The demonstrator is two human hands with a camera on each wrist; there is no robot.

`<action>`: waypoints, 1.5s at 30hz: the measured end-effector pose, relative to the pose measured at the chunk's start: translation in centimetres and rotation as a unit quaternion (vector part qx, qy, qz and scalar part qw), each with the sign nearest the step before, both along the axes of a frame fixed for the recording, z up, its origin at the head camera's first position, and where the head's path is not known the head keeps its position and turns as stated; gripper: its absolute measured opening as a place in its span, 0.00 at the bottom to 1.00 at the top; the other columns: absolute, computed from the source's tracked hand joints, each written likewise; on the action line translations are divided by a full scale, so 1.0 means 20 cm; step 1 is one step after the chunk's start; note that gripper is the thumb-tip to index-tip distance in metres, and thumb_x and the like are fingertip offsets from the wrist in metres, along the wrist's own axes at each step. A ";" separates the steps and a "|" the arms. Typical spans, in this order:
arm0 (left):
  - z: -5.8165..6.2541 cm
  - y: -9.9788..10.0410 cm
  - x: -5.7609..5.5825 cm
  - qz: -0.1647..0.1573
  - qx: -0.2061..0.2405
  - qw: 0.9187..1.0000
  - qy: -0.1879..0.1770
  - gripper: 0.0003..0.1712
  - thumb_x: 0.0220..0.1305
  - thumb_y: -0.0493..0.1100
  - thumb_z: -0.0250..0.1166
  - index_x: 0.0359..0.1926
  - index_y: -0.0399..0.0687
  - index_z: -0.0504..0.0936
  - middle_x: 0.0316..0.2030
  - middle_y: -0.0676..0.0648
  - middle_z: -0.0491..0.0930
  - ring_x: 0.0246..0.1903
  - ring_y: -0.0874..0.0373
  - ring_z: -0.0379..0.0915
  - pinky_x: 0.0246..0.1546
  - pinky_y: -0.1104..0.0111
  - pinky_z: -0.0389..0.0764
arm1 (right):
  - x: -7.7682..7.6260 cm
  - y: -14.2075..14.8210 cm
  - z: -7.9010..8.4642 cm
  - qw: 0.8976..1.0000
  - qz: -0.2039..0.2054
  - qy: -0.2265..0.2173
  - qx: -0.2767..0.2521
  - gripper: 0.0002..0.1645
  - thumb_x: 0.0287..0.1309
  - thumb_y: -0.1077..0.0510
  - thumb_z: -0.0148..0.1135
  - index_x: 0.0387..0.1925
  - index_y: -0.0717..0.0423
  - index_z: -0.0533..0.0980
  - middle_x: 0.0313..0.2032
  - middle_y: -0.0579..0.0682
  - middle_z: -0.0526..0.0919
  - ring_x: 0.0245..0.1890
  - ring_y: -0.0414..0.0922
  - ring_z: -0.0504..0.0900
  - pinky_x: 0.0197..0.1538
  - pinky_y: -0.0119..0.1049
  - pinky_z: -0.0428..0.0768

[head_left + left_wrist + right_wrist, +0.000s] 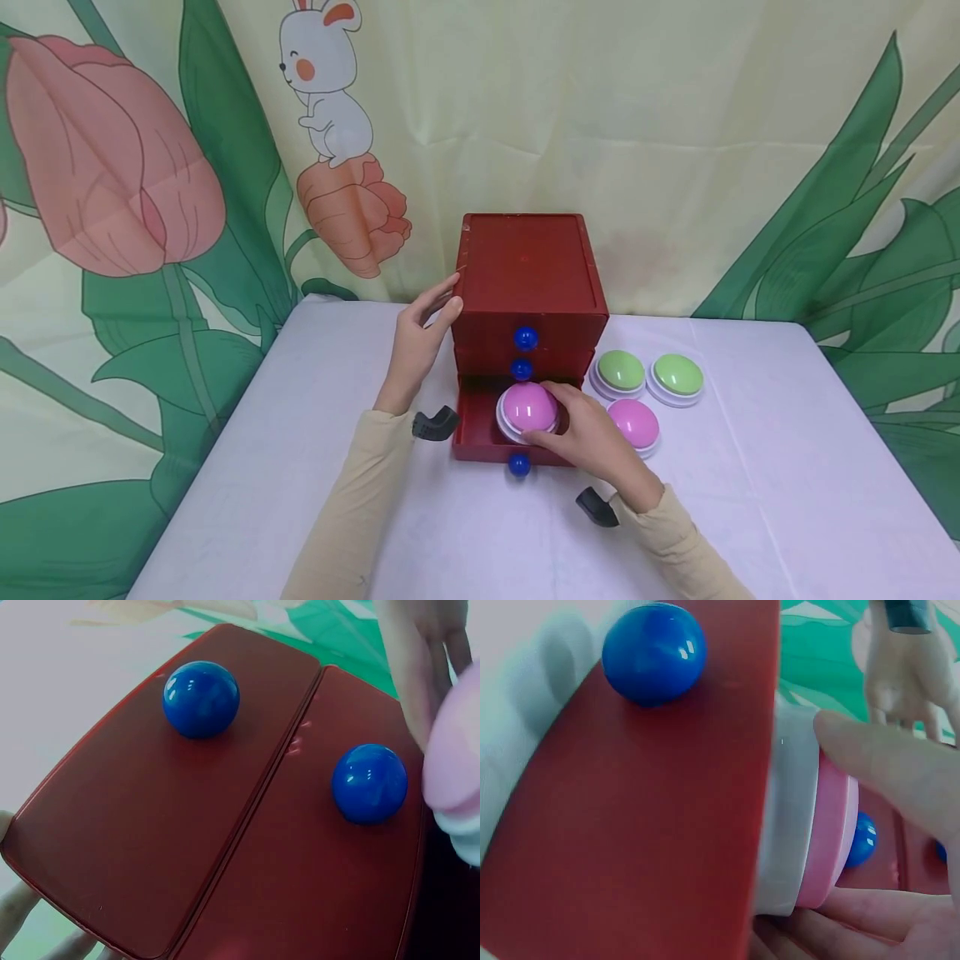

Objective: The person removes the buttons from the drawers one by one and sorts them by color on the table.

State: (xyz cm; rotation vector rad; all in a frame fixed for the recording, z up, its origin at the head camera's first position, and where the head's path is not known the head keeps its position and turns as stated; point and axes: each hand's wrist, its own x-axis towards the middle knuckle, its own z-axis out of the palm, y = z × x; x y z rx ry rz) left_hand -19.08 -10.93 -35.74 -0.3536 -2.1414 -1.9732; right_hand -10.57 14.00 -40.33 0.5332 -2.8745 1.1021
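A red drawer cabinet (525,258) with round blue knobs stands at the table's back. Its bottom drawer (472,421) is pulled out. My right hand (592,437) holds a pink-domed button with a white base (529,408) in that drawer, thumb on the near side and fingers on the far side. From the right wrist view, the white base (787,810) is partly behind the drawer's front panel (667,810). My left hand (420,346) rests against the cabinet's left side, fingers extended. The left wrist view shows the two upper drawer fronts (172,795), closed.
Right of the cabinet sit two green-domed buttons (621,369) and another pink-domed button (634,422), on a white-covered table (750,467). A printed curtain (600,125) hangs behind. Each wrist carries a black mount (435,425).
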 end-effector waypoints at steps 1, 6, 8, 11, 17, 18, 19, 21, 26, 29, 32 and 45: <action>0.00 0.00 0.00 0.000 0.001 1.000 0.000 0.25 0.69 0.53 0.62 0.66 0.62 0.76 0.64 0.55 0.75 0.62 0.58 0.71 0.63 0.50 0.73 | 0.01 0.01 0.01 1.000 -0.003 -0.001 0.000 0.45 0.45 0.46 0.79 0.63 0.62 0.73 0.57 0.57 0.80 0.56 0.55 0.80 0.55 0.49 0.82; 0.00 0.00 0.00 -0.004 0.002 1.000 -0.002 0.25 0.69 0.53 0.62 0.66 0.63 0.76 0.64 0.55 0.75 0.62 0.57 0.70 0.63 0.49 0.72 | 0.04 0.06 0.06 0.999 -0.028 -0.019 0.001 0.47 0.44 0.45 0.79 0.64 0.60 0.72 0.59 0.58 0.79 0.58 0.56 0.78 0.53 0.51 0.82; 0.00 0.00 0.00 -0.005 0.002 1.000 -0.004 0.25 0.69 0.53 0.62 0.66 0.63 0.76 0.65 0.55 0.74 0.63 0.57 0.70 0.64 0.49 0.71 | 0.05 0.08 0.08 0.999 -0.032 -0.017 0.000 0.47 0.45 0.46 0.79 0.64 0.61 0.72 0.59 0.58 0.79 0.58 0.57 0.78 0.53 0.52 0.82; 0.00 0.00 0.00 -0.006 0.003 1.000 -0.007 0.25 0.70 0.52 0.62 0.67 0.62 0.75 0.66 0.54 0.73 0.64 0.56 0.69 0.64 0.50 0.71 | 0.06 0.11 0.10 0.999 -0.034 -0.011 0.000 0.46 0.46 0.46 0.78 0.64 0.62 0.72 0.59 0.59 0.79 0.57 0.57 0.79 0.52 0.53 0.82; 0.03 0.01 0.00 -0.007 0.001 1.000 -0.017 0.26 0.71 0.47 0.60 0.69 0.55 0.73 0.67 0.49 0.72 0.64 0.53 0.69 0.64 0.50 0.71 | 0.08 0.17 0.12 0.999 -0.048 0.005 0.004 0.45 0.47 0.46 0.78 0.63 0.63 0.73 0.58 0.61 0.80 0.56 0.58 0.79 0.52 0.54 0.82; 0.05 0.01 0.02 -0.008 -0.001 1.000 -0.018 0.26 0.71 0.46 0.60 0.69 0.53 0.73 0.67 0.48 0.72 0.64 0.52 0.69 0.64 0.50 0.71 | 0.08 0.18 0.12 0.999 -0.049 0.007 0.004 0.45 0.47 0.46 0.78 0.63 0.63 0.73 0.57 0.61 0.80 0.56 0.58 0.79 0.51 0.54 0.83; 0.07 0.01 0.03 -0.008 -0.002 1.000 -0.018 0.26 0.71 0.45 0.60 0.69 0.51 0.73 0.67 0.47 0.72 0.64 0.51 0.68 0.64 0.49 0.71 | 0.08 0.19 0.12 0.999 -0.049 0.010 0.004 0.45 0.46 0.47 0.79 0.63 0.63 0.73 0.57 0.61 0.81 0.55 0.58 0.80 0.51 0.53 0.83; 0.10 0.02 0.06 -0.007 -0.004 1.000 -0.019 0.26 0.72 0.44 0.59 0.69 0.49 0.72 0.67 0.46 0.72 0.64 0.51 0.68 0.64 0.49 0.71 | 0.08 0.21 0.12 0.999 -0.049 0.016 -0.003 0.45 0.45 0.49 0.80 0.62 0.63 0.73 0.57 0.61 0.81 0.56 0.58 0.80 0.51 0.54 0.83; 0.15 0.03 0.10 -0.010 -0.001 1.000 -0.019 0.26 0.72 0.44 0.59 0.69 0.47 0.72 0.67 0.46 0.72 0.64 0.50 0.68 0.64 0.48 0.71 | 0.08 0.27 0.11 0.998 -0.056 0.030 -0.015 0.44 0.44 0.52 0.81 0.62 0.63 0.74 0.57 0.61 0.80 0.57 0.59 0.79 0.53 0.56 0.81; 0.15 0.03 0.10 -0.010 0.000 1.000 -0.019 0.26 0.72 0.45 0.59 0.69 0.47 0.72 0.67 0.46 0.72 0.64 0.50 0.68 0.64 0.49 0.71 | 0.09 0.31 0.10 0.997 -0.068 0.036 -0.019 0.45 0.44 0.51 0.81 0.62 0.64 0.73 0.57 0.62 0.80 0.58 0.60 0.78 0.53 0.56 0.81; 0.15 0.03 0.10 -0.009 -0.001 1.000 -0.018 0.26 0.72 0.45 0.59 0.69 0.47 0.72 0.67 0.46 0.72 0.64 0.50 0.69 0.64 0.49 0.71 | 0.09 0.34 0.09 0.996 -0.080 0.042 -0.022 0.45 0.44 0.50 0.81 0.62 0.65 0.73 0.57 0.63 0.79 0.57 0.60 0.78 0.52 0.56 0.81; 0.14 0.02 0.10 -0.010 0.004 1.000 -0.019 0.26 0.72 0.45 0.59 0.69 0.48 0.73 0.66 0.46 0.73 0.64 0.51 0.69 0.64 0.50 0.71 | 0.13 0.46 0.04 0.993 -0.120 0.021 -0.011 0.48 0.46 0.48 0.80 0.63 0.68 0.70 0.59 0.67 0.76 0.53 0.64 0.80 0.48 0.55 0.83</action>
